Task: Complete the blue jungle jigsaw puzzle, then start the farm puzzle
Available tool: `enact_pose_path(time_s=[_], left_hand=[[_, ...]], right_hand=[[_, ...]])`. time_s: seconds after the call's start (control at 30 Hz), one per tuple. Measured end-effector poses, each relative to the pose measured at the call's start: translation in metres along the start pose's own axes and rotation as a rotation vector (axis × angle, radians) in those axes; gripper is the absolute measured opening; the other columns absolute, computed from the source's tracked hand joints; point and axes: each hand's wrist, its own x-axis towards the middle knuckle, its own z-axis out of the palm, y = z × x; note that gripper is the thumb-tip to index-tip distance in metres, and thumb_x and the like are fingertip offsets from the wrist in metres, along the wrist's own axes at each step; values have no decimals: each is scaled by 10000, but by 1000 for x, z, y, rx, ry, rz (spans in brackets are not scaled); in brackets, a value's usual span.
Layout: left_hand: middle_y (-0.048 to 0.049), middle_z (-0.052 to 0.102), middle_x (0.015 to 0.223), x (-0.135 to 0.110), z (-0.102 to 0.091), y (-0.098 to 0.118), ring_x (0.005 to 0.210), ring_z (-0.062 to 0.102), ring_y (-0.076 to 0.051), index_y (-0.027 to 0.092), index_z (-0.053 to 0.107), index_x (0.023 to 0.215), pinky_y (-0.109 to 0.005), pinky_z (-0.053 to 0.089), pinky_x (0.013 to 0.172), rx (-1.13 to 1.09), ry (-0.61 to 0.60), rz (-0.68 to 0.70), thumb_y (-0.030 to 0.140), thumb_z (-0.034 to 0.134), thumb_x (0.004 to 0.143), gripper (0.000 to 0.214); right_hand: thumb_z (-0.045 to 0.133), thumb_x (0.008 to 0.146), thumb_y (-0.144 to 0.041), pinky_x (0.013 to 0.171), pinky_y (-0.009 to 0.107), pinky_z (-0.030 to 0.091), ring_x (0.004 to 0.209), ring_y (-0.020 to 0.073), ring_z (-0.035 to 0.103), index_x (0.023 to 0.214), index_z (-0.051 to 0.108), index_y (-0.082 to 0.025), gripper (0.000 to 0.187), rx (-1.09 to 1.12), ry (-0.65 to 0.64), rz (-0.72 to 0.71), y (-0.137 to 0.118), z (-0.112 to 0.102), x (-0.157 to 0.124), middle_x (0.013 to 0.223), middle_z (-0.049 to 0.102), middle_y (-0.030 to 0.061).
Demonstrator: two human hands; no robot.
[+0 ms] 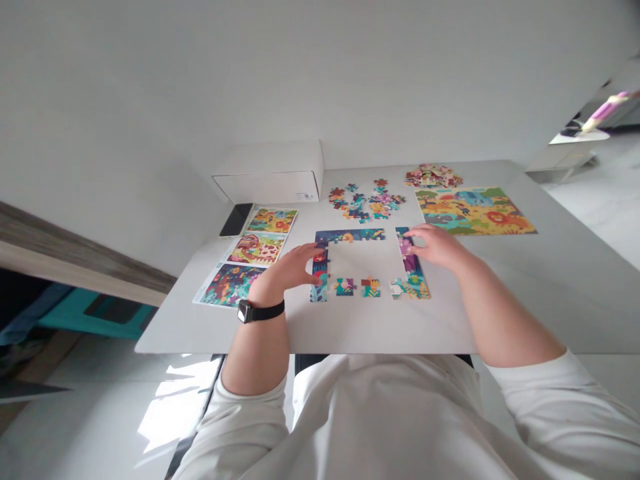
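A partly joined jigsaw border lies flat on the white table. My left hand (296,268), with a dark watch on its wrist, rests by the left strip of joined pieces (320,290); its fingers are spread and touch the strip. That strip joins the top strip (350,235). My right hand (434,245) lies over the right strip (413,268), thumb and fingertips apart on its purple part. A gap separates this strip from the top one. Along the bottom sit two loose edge pieces, one teal and pink (345,287), one with orange leaves (371,287).
Loose jigsaw pieces (379,200) lie behind the border, with another pile (433,176) at the back right. An animal picture sheet (477,211) is on the right. Left are a three-picture sheet (255,248), a phone (237,220) and a white box (273,185) against the wall.
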Motion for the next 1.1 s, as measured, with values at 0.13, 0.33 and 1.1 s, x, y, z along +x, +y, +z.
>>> enact_pose_path(time_s=[0.13, 0.33, 1.1], left_hand=[[-121, 485, 1730, 2, 2, -1, 1597, 467, -355, 260, 663, 1527, -454, 351, 1347, -18, -3, -9, 531, 890, 762, 843], [-128, 484, 1729, 5, -1, -1, 1579, 495, -360, 265, 693, 1492, -461, 366, 1337, -46, 13, -15, 508, 903, 741, 816], [-155, 396, 1776, 2, -2, 6, 1610, 436, -394, 275, 593, 1589, -530, 346, 1335, -50, -47, -23, 567, 915, 750, 945]], right_hand=[[800, 863, -245, 1116, 515, 568, 1195, 338, 736, 1157, 847, -249, 298, -48, -97, -17, 10, 5, 0, 1270, 800, 116], [815, 850, -216, 1129, 517, 567, 1203, 333, 740, 1155, 853, -267, 312, -45, -114, -20, 10, 10, 1, 1299, 802, 100], [745, 974, -279, 1128, 480, 545, 1227, 299, 718, 1259, 811, -280, 293, 162, -206, -287, -80, 23, -11, 1270, 793, 95]])
